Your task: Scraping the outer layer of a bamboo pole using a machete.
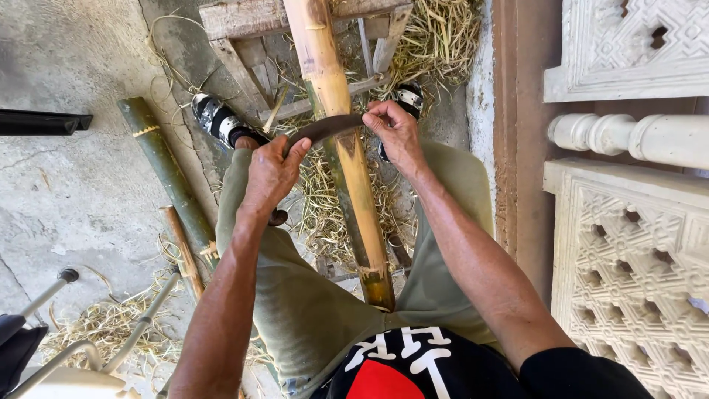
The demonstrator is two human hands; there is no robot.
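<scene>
Seen from above, both forearms reach forward over the person's knees, elbows bent and close to the body, and meet at a dark, curved metal blade (325,127) laid crosswise on a thick yellow-tan bamboo pole (347,148). The left hand (272,174) is clenched around the blade's near end, knuckles up, thumb pressed along the top edge, wrist bent slightly down; a dark rounded handle end shows just below the heel of that hand. The right hand (395,133) pinches the blade's far tip between thumb and curled fingers, wrist straight, back of the hand turned toward the camera. The pole runs from the top of the view down between the olive-green trouser legs (295,295), its lower end near the lap and its upper part resting on a weathered wooden frame (244,29). The blade touches the pole's upper face. A green bamboo length (166,170) lies on the concrete floor (66,192) to the left, among pale straw-like shavings (325,207).
</scene>
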